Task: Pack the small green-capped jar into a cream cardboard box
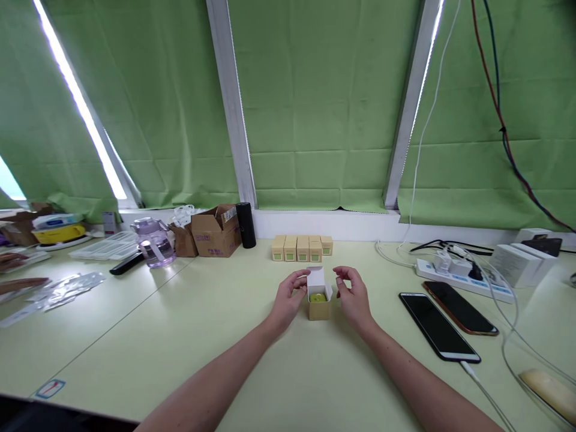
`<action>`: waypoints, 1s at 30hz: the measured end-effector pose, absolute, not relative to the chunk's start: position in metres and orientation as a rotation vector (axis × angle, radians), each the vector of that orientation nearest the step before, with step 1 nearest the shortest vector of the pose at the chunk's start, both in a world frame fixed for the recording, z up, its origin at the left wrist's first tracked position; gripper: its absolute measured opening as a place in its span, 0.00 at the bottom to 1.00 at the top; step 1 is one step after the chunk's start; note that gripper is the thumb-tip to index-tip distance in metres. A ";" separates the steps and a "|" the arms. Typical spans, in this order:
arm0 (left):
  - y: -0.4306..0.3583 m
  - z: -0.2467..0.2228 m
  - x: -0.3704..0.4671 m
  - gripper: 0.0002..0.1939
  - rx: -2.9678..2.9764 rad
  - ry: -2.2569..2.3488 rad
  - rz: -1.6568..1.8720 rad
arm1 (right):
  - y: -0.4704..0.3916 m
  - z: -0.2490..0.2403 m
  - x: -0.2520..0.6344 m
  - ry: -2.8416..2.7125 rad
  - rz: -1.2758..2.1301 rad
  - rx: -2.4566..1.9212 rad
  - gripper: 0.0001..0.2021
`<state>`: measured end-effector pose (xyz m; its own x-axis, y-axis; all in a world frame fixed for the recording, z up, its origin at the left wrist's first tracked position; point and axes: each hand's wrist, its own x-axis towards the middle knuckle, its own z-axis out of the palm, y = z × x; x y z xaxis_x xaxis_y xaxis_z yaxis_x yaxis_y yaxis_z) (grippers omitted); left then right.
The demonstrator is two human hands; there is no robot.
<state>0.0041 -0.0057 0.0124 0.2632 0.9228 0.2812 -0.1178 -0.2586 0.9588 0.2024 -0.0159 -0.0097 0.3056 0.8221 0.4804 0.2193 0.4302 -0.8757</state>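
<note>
A small tan box [319, 311] stands upright on the table between my hands, its white-lined lid raised at the back. Something yellow-green [317, 297] shows inside it. My left hand [289, 295] is at the box's left side, fingers curved, with the fingertips at the raised flap. Just right of the box, my right hand [353, 295] holds nothing, its thumb and fingers curled but apart. Behind them, several similar small boxes [303, 248] are lined up near the wall.
Two phones [440, 327] and a power strip [465, 281] with cables lie to the right. At the left are a cardboard box [216, 231], a black cylinder [245, 225], a purple jug [154, 243] and plastic bags [67, 290]. Another person's hands [20, 286] show at the far left.
</note>
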 end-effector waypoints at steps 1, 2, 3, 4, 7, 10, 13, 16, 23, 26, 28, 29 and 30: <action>-0.008 0.013 0.005 0.25 1.470 0.789 1.206 | -0.015 -0.010 0.202 -1.218 0.542 -1.099 0.11; -0.010 0.015 0.006 0.26 1.478 0.788 1.193 | -0.015 -0.011 0.202 -1.207 0.555 -1.105 0.12; -0.012 0.016 0.006 0.26 1.488 0.793 1.184 | -0.015 -0.011 0.202 -1.199 0.564 -1.109 0.12; -0.014 0.017 0.007 0.26 1.499 0.801 1.179 | -0.015 -0.012 0.202 -1.194 0.572 -1.110 0.13; -0.017 0.019 0.008 0.27 1.523 0.819 1.164 | -0.016 -0.012 0.200 -1.197 0.583 -1.097 0.14; -0.017 0.019 0.009 0.28 1.538 0.818 1.148 | -0.017 -0.013 0.198 -1.214 0.590 -1.084 0.14; -0.017 0.018 0.010 0.30 1.538 0.818 1.138 | -0.017 -0.013 0.197 -1.223 0.583 -1.079 0.15; -0.017 0.017 0.010 0.30 1.537 0.818 1.134 | -0.017 -0.013 0.197 -1.230 0.577 -1.084 0.15; -0.015 0.013 0.009 0.29 1.575 0.843 1.135 | -0.019 -0.010 0.196 -1.213 0.650 -1.118 0.18; -0.015 0.013 0.010 0.28 1.561 0.836 1.126 | -0.020 -0.010 0.195 -1.200 0.715 -1.121 0.19; -0.016 0.014 0.010 0.29 1.546 0.829 1.116 | -0.020 -0.011 0.194 -1.191 0.745 -1.112 0.19; -0.016 0.015 0.011 0.29 1.536 0.822 1.111 | -0.020 -0.012 0.194 -1.189 0.756 -1.107 0.20; -0.016 0.015 0.011 0.29 1.525 0.813 1.108 | -0.019 -0.012 0.193 -1.188 0.767 -1.101 0.20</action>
<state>0.0109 -0.0164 0.0151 0.3436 0.9090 0.2360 -0.0474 -0.2342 0.9710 0.1934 -0.0194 -0.0118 0.2403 0.9143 0.3261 0.0793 0.3164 -0.9453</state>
